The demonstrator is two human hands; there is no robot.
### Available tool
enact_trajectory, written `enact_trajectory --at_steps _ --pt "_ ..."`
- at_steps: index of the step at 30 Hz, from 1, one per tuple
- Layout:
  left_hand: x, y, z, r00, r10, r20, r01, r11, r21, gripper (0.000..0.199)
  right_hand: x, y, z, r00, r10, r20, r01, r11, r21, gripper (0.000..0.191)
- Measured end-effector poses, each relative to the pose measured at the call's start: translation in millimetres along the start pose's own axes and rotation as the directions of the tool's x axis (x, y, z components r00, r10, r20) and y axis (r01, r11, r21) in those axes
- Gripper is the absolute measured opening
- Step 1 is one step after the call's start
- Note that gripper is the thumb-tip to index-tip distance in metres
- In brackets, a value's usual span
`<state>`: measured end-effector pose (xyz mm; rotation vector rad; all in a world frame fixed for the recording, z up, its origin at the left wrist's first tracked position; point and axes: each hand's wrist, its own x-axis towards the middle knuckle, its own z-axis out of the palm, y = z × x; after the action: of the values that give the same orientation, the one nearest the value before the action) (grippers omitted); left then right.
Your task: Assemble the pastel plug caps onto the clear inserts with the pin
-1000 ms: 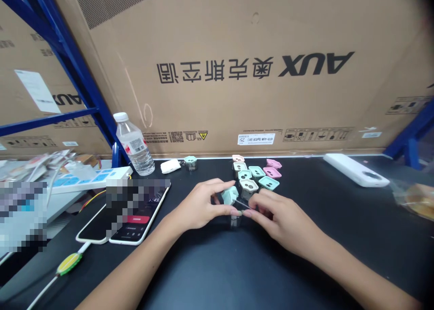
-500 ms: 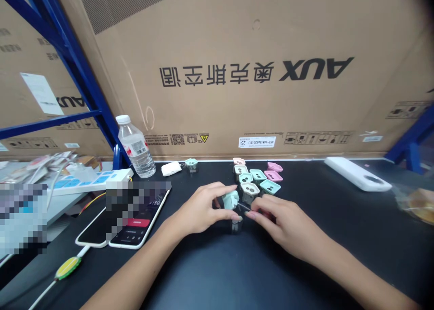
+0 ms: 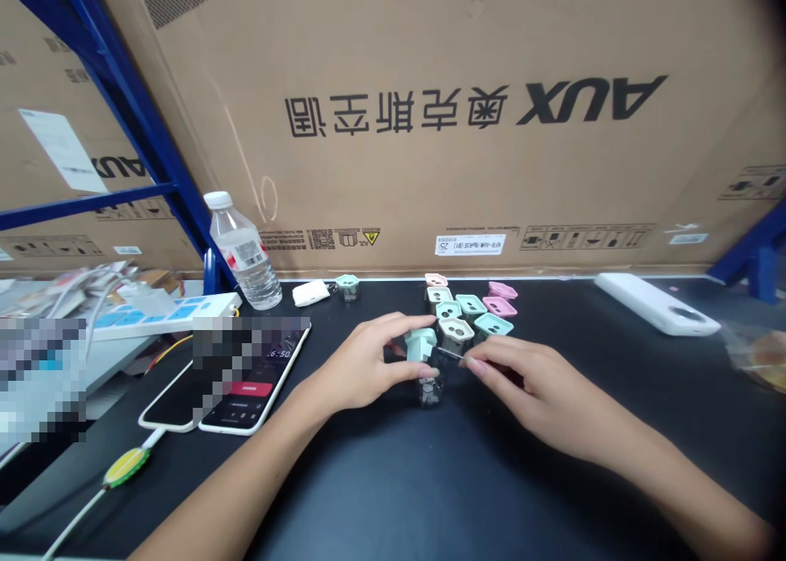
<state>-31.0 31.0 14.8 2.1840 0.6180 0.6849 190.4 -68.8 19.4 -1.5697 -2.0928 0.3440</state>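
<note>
My left hand point(image 3: 368, 360) grips a mint-green pencil sharpener top point(image 3: 421, 345) between thumb and fingers. Just below it a clear, smoky sharpener container point(image 3: 431, 391) sits at the thumb tip; whether it is joined to the top I cannot tell. Between the thumb and fingertips of my right hand point(image 3: 521, 381) is a thin grey rod point(image 3: 453, 354), its tip pointing left toward the green top. Behind the hands stand several two-hole pencil sharpeners, among them a cream one point(image 3: 457, 332), a mint one point(image 3: 494, 324) and a pink one point(image 3: 500, 306).
A water bottle point(image 3: 244, 254), a white case point(image 3: 310, 293) and another mint sharpener point(image 3: 347, 287) stand back left. Two phones lie left, one a lit phone point(image 3: 258, 381), near a power strip point(image 3: 165, 316). A white device point(image 3: 657, 304) lies right. A large carton point(image 3: 393, 176) walls the back.
The view has shifted slightly. My right hand has drawn a little to the right, so the rod is farther from the green top. My left hand still holds the top, now more upright.
</note>
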Motion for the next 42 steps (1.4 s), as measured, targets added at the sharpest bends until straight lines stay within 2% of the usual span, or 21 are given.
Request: enact_trajectory --at_steps 3,6,9,12,16,18,21,24,27,31,34,38,42 --pt "-2 3 0.0 0.999 -0.041 -0.026 0.034 0.972 -0.231 0.048 1 -1 -1 0.998 -0.031 -0.055 0.034 0.998 0.060 0.025" --pt "-2 4 0.4 0.999 -0.047 0.002 0.042 0.873 -0.485 0.042 2 -1 0 0.991 0.012 -0.135 -0.002 0.997 0.072 0.026" --pt "-2 5 2.2 0.998 -0.039 0.042 0.056 0.790 -0.610 0.028 2 -3 2 0.990 0.011 -0.142 0.000 0.997 0.075 0.027" --pt "0 5 4.5 0.997 -0.074 0.017 0.068 0.776 -0.627 0.023 1 -7 2 0.995 0.000 -0.103 0.012 0.993 0.115 0.027" --pt "2 3 6.0 0.992 -0.081 -0.094 0.002 0.768 -0.640 0.024 0 -10 1 0.992 0.065 -0.111 -0.047 0.987 0.155 0.027" --pt "2 2 7.7 0.988 -0.094 -0.125 -0.010 0.759 -0.651 0.024 0 -12 2 0.994 0.057 -0.097 -0.040 0.984 0.174 0.025" --pt "1 4 14.4 0.991 -0.102 -0.091 0.014 0.739 -0.674 0.022 0 -15 6 0.998 -0.009 -0.070 0.025 0.974 0.224 0.020" --pt "0 9 23.0 0.996 -0.067 -0.061 0.009 0.745 -0.667 0.019 -1 -18 10 0.995 -0.021 -0.099 0.045 0.966 0.254 0.020" --pt "-1 13 27.1 0.994 -0.061 -0.094 -0.015 0.755 -0.655 0.017 -3 -21 10 0.994 0.008 -0.109 0.024 0.956 0.292 0.023" --pt "-3 15 26.2 0.993 -0.060 -0.103 -0.021 0.765 -0.644 0.017 -6 -23 9 0.996 0.066 -0.064 -0.038 0.930 0.364 0.019" --pt "-3 16 25.2 0.990 -0.058 -0.127 -0.031 0.795 -0.606 0.018 -7 -22 9 0.993 0.109 -0.039 -0.086 0.919 0.386 0.024" --pt "-2 16 25.6 0.968 -0.064 -0.244 -0.095 0.802 -0.589 0.019 -4 -19 9 0.988 0.114 -0.107 -0.072 0.938 0.338 0.025" --pt "-3 18 30.1 0.970 -0.043 -0.240 -0.107 0.807 -0.581 0.017 -4 -21 10 0.988 0.042 -0.147 0.009 0.944 0.330 0.019"
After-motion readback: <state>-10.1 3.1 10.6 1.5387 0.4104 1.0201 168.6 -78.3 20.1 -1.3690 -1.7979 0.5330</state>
